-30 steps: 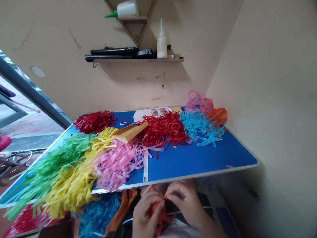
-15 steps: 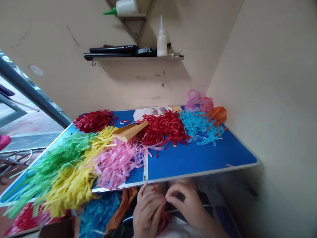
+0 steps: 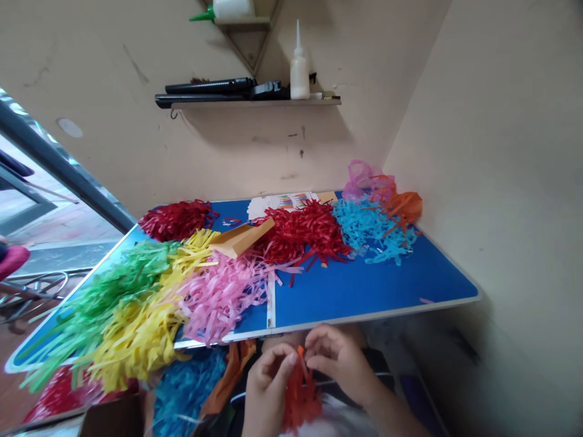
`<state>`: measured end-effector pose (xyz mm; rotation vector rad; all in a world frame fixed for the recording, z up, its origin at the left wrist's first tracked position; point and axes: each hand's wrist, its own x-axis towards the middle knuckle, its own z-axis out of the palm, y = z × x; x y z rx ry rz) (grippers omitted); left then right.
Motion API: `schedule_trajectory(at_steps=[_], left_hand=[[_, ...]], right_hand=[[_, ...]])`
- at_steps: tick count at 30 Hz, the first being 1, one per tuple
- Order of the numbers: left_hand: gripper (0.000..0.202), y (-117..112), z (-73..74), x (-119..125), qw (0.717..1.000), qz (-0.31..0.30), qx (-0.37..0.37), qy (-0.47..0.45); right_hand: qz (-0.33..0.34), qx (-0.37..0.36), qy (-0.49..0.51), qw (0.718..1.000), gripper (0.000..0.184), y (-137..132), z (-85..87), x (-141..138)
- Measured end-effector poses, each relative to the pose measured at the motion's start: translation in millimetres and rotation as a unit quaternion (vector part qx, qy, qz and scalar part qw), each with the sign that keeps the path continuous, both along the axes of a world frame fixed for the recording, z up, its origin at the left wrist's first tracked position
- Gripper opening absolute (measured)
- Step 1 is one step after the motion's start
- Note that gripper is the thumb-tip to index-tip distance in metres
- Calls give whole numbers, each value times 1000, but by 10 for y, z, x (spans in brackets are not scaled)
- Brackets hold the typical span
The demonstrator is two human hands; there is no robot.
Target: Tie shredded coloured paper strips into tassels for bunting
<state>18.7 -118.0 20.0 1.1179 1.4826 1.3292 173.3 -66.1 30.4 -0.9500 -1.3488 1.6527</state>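
My left hand [image 3: 268, 391] and my right hand [image 3: 339, 364] are low in the view, just past the table's near edge. Between them, both hands pinch the top of a bunch of red paper strips [image 3: 300, 400], and an orange tip [image 3: 300, 351] shows at its top. The strips hang down as a fringe, partly hidden by my fingers. Just above my hands lies a pink paper fringe [image 3: 223, 300] on a blue folding table [image 3: 364, 291]. A heap of teal paper strips [image 3: 186, 388] lies below the table edge, next to my left hand.
On the table lie green [image 3: 109, 291], yellow [image 3: 150, 321], dark red [image 3: 175, 220], red [image 3: 300, 233] and blue [image 3: 371, 233] paper fringes, plus a kraft envelope [image 3: 239, 238]. A wall shelf [image 3: 255, 104] holds a glue bottle [image 3: 299, 73]. Walls close the back and right.
The red strips now hang as a fuller fringe below my hands instead of lying slanted in my left hand. Both hands have risen slightly, and the view has shifted a little.
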Motion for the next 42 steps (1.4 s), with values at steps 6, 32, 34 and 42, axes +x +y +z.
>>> schedule_trajectory(at_steps=[6,32,34,42], left_hand=[[27,1,-71,13,997,4,-35,-62],[12,15,64,17,932,-15,277,232],[2,33,109,14,954,-49,226,193],[7,65,-75,-89,951,-117,174,229]], right_hand=[[-3,91,-67,994,13,20,89,-63],[-93,349,-89,928,18,-9,-37,-72],[-93,340,-85,932,17,3,-38,-66],[-61,292,-118,947,19,-11,-150,-28]])
